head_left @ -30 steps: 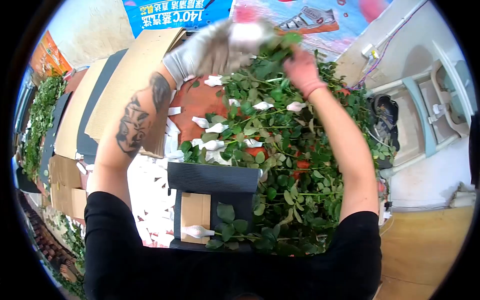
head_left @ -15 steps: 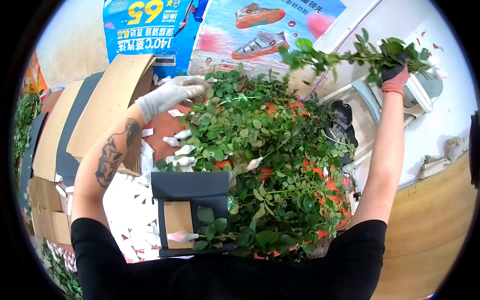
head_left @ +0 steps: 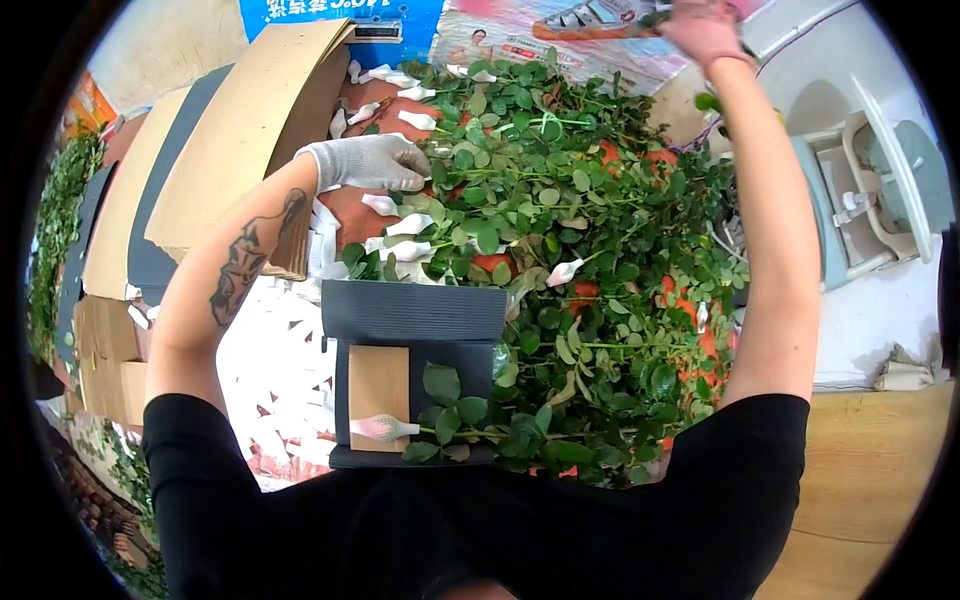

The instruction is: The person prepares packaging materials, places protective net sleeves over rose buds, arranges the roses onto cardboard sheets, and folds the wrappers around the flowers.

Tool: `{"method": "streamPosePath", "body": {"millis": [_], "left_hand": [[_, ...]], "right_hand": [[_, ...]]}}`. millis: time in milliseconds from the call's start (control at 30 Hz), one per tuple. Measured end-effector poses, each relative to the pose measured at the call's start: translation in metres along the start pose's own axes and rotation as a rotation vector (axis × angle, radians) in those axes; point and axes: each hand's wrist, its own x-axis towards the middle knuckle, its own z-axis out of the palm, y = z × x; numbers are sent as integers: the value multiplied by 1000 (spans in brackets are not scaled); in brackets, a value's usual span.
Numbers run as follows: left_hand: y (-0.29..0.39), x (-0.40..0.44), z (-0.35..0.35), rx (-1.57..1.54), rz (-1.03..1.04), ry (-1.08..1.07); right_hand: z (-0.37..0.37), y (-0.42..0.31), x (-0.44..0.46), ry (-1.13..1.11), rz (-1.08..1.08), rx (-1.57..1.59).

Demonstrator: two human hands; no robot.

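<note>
My left hand (head_left: 375,163), in a grey-white glove, is at the left edge of a pile of leafy rose stems (head_left: 560,215). Its fingers are bent together at the leaves; what they hold, if anything, is hidden. At the top edge, my right hand (head_left: 703,32), in a pinkish glove, is smeared by motion, with a bit of dark green beside it. Rose buds in white sleeves (head_left: 408,224) point left from the pile. Nearer me, one sleeved rose bud (head_left: 384,428) lies on a black corrugated board (head_left: 415,312) with a brown cardboard piece (head_left: 379,366).
Large cardboard sheets (head_left: 235,130) lean at the left. White sleeves (head_left: 275,385) lie scattered beside the board. A pale plastic chair (head_left: 860,200) is at the right, above a wooden surface (head_left: 870,450). A poster (head_left: 540,40) hangs behind the pile.
My view has tilted down. My right hand has swung left to the top edge; the leafy bunch it held is mostly out of sight. My left hand has lowered to the pile's edge.
</note>
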Motion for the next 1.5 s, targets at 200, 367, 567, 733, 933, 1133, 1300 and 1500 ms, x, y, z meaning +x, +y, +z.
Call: {"method": "streamPosePath", "body": {"millis": [200, 367, 567, 733, 933, 1133, 1300, 1500], "left_hand": [[-68, 12, 5, 354, -87, 257], [-71, 65, 8, 548, 25, 468], [-67, 147, 46, 781, -189, 190], [-66, 172, 39, 587, -277, 264], [8, 159, -38, 468, -9, 314], [30, 136, -80, 547, 173, 317], [-52, 126, 1, 613, -83, 71], [-119, 83, 64, 403, 9, 186]], "right_hand": [[1, -87, -192, -750, -908, 872], [73, -113, -312, -869, -959, 696], [50, -87, -277, -649, -649, 687], [68, 10, -222, -51, 59, 946], [79, 133, -177, 20, 591, 711], [-8, 100, -137, 226, 129, 537], [-3, 18, -126, 154, 109, 1080], [34, 55, -129, 53, 375, 1295]]}}
